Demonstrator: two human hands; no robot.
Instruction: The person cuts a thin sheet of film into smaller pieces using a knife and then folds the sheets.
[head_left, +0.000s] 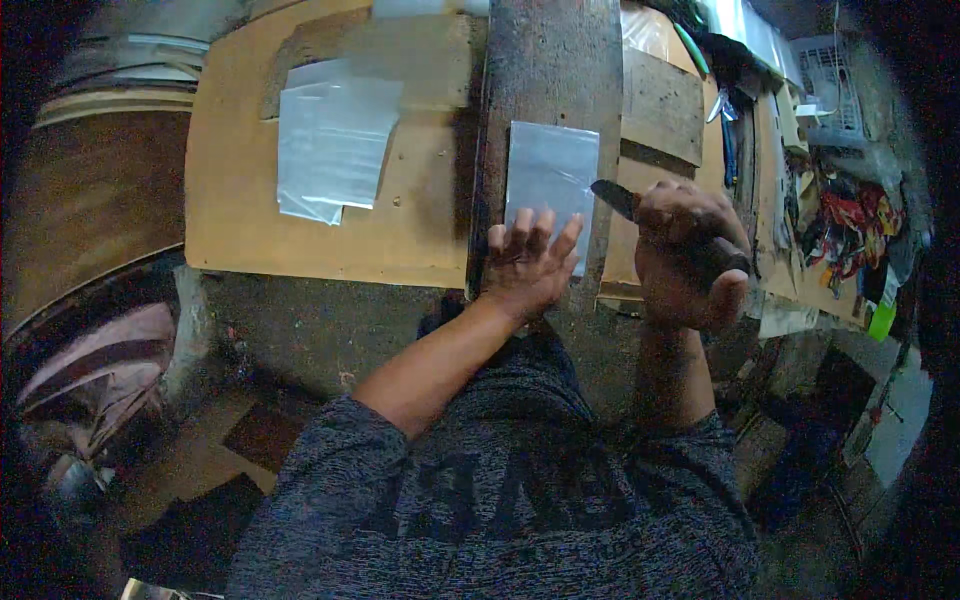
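A flat rectangular stack of clear plastic sheets or bags (551, 161) lies on a dark wooden board (555, 67) in front of me. My left hand (532, 259) presses on the near end of this stack, palm down and fingers spread. Just right of the stack, my right hand (686, 247) grips a knife (616, 199) with a dark blade. Its tip points left, at or just over the stack's right edge; contact cannot be told. The dark handle passes through my fist and is partly hidden by the fingers.
More plastic sheets (337, 142) rest on a tan board (232, 180) at left. A flat wooden block (664, 109) sits right of the dark board. Beyond it are a blue-handled tool (729, 154), a white plastic basket (825, 90) and a heap of red wrappers or scraps (859, 217).
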